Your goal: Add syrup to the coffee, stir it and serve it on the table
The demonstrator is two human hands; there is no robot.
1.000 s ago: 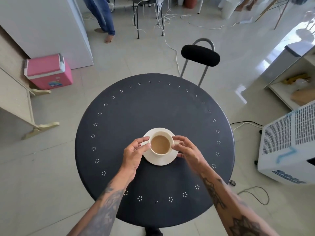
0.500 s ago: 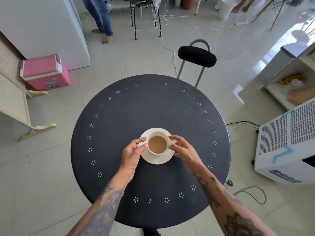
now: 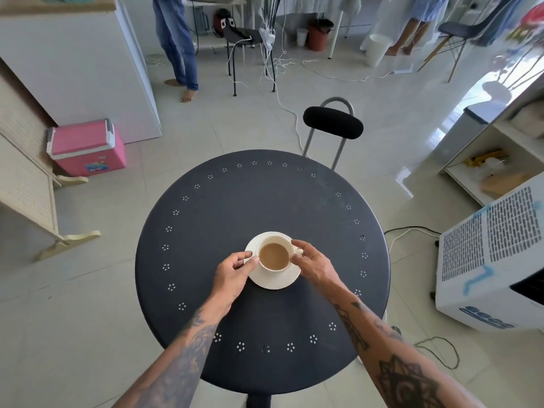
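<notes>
A cream cup of milky coffee (image 3: 275, 256) stands on a cream saucer (image 3: 276, 282), a little nearer than the middle of the round dark table (image 3: 265, 198). My left hand (image 3: 232, 275) pinches the saucer's left rim, its fingertips beside the cup wall. My right hand (image 3: 312, 262) rests against the cup's right side, with its fingers closed around the handle. The saucer sits flat on the table. No syrup container or spoon is in view.
A black-backed metal chair (image 3: 332, 122) stands at the table's far side. A pink cooler box (image 3: 86, 147) is on the floor at left, and a white appliance (image 3: 494, 260) at right with cables (image 3: 438, 348) beside it. Two people stand far back.
The view has tilted up and shows more of the room. The cup and saucer stay in the same place on the table with both hands still on them.
</notes>
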